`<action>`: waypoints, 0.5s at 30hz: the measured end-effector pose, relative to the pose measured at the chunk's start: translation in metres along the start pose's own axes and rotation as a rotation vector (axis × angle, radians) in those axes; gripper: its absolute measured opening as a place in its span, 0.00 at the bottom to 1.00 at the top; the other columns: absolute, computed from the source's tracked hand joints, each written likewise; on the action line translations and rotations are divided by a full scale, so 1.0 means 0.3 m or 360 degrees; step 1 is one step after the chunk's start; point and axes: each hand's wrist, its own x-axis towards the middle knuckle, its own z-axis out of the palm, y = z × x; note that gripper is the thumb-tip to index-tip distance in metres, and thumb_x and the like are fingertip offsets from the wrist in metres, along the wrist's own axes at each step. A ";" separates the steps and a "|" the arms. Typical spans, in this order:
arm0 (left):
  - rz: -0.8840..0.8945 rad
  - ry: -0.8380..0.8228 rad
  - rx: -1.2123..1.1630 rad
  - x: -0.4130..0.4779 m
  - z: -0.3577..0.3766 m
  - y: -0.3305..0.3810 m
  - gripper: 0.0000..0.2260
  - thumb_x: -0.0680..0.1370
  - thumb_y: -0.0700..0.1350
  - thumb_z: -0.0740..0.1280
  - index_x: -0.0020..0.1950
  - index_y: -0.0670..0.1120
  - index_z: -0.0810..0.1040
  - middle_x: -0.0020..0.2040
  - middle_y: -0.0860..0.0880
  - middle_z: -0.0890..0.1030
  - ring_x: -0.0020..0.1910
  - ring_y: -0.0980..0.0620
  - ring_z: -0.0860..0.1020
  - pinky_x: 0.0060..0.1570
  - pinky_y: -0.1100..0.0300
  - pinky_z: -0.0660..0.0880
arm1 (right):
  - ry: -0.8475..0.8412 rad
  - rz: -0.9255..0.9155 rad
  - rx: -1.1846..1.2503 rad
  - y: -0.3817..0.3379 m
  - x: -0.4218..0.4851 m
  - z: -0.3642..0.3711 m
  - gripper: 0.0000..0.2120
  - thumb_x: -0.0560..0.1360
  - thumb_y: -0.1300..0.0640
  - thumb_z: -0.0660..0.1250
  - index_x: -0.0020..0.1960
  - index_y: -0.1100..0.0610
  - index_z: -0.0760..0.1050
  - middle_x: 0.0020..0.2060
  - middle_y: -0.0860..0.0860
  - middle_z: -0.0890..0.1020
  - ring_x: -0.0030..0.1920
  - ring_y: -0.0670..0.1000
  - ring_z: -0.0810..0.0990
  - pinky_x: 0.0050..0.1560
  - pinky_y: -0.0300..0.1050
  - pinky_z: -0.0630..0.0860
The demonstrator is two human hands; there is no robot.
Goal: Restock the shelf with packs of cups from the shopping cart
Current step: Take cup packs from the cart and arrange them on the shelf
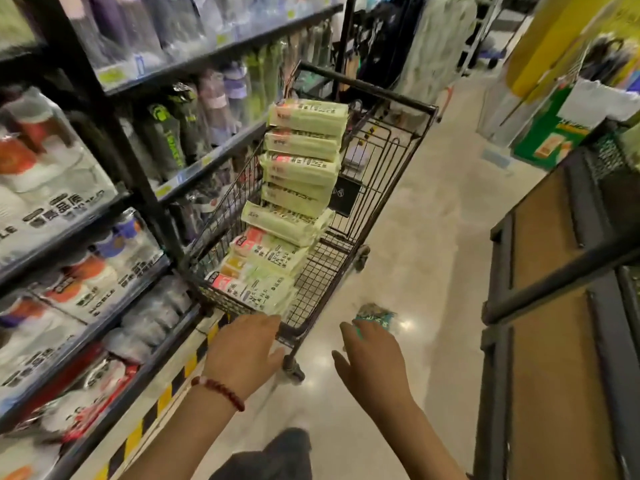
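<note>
A black wire shopping cart (381,174) stands in the aisle ahead of me, piled with several pale green packs of cups (304,161) stacked from its floor to above its rim. My left hand (242,351) reaches toward the cart's near end with fingers loosely extended, holding nothing; a red bead bracelet is on its wrist. My right hand (370,355) is stretched out to the right of the cart, fingers relaxed, empty. The shelf (138,233) on the left holds clear-wrapped packs of cups with red and orange print.
Upper left shelves carry bottles and flasks. A yellow-black striped strip (173,386) runs along the shelf base. A dark shelving unit with brown panels (554,306) stands on the right. A small green-printed wrapper (375,315) lies on the glossy floor near my right hand. Green boxes sit far right.
</note>
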 end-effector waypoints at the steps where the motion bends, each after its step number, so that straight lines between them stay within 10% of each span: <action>1: -0.0002 -0.0003 0.0019 0.049 0.000 0.008 0.19 0.76 0.54 0.61 0.67 0.54 0.69 0.60 0.55 0.75 0.59 0.54 0.73 0.54 0.59 0.73 | -0.0006 -0.0022 -0.0018 0.026 0.053 0.005 0.21 0.52 0.50 0.81 0.41 0.57 0.81 0.38 0.54 0.83 0.36 0.56 0.82 0.31 0.46 0.77; 15: -0.0675 -0.0229 -0.0226 0.677 -0.023 -0.110 0.24 0.79 0.56 0.58 0.74 0.51 0.62 0.68 0.50 0.71 0.65 0.50 0.71 0.61 0.56 0.72 | -0.0306 -0.0526 -0.0148 0.244 0.950 0.063 0.17 0.61 0.50 0.76 0.47 0.55 0.79 0.40 0.52 0.81 0.39 0.55 0.80 0.35 0.48 0.79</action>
